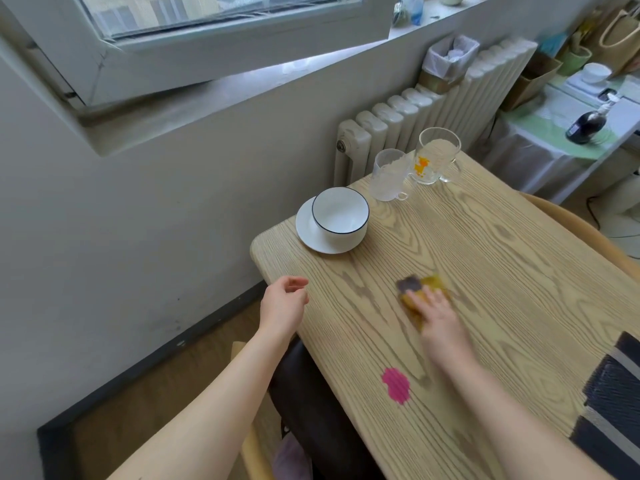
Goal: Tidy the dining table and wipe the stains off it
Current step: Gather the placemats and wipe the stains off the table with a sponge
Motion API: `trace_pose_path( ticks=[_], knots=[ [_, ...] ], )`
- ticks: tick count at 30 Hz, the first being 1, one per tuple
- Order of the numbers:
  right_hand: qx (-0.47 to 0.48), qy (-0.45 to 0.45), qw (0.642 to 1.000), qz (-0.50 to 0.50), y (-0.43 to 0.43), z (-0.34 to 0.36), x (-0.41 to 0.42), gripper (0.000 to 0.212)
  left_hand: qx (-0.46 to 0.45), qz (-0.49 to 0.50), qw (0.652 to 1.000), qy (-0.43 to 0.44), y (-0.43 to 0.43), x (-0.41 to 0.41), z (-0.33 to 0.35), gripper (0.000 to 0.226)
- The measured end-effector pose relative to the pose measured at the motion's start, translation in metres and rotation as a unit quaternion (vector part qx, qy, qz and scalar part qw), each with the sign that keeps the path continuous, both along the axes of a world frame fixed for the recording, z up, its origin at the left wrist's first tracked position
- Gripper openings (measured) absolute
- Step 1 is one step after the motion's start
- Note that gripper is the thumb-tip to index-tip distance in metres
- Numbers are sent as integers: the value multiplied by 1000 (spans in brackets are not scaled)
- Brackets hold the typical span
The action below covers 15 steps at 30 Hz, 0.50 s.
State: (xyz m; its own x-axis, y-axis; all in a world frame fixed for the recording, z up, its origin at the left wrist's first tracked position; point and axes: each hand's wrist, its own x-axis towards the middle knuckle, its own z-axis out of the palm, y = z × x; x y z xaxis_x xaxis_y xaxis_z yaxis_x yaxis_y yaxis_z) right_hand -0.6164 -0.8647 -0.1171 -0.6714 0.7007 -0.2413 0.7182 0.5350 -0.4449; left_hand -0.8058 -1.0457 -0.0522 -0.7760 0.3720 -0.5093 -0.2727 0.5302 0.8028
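My right hand presses flat on a yellow cloth in the middle of the wooden dining table; the cloth is blurred and a dark patch shows at its far left edge. A pink stain marks the table closer to me. My left hand hovers at the table's left edge with loosely curled fingers, holding nothing. A white bowl with a dark rim stands on a white saucer at the far left. Two glass mugs, a frosted one and one with an orange print, stand at the far corner.
A white radiator and a lined bin stand beyond the table under the window. A striped dark cloth lies at the table's right edge. A dark chair seat sits under the table's left side. A side table with a bottle is at far right.
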Motion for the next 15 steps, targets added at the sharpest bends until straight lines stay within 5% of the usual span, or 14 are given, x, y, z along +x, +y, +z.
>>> trace_pose_path(
  ticks=[4, 11, 15],
  knots=[
    [3, -72, 995, -69, 17, 5, 14, 71, -2, -3, 1000, -6, -2, 6, 0, 25],
    [-1, -35, 971, 237, -93, 20, -51, 74, -5, -6, 1000, 3, -4, 10, 4, 24],
    [21, -43, 977, 208, -69, 3, -42, 76, -9, -21, 1000, 9, -4, 10, 6, 23]
  ],
)
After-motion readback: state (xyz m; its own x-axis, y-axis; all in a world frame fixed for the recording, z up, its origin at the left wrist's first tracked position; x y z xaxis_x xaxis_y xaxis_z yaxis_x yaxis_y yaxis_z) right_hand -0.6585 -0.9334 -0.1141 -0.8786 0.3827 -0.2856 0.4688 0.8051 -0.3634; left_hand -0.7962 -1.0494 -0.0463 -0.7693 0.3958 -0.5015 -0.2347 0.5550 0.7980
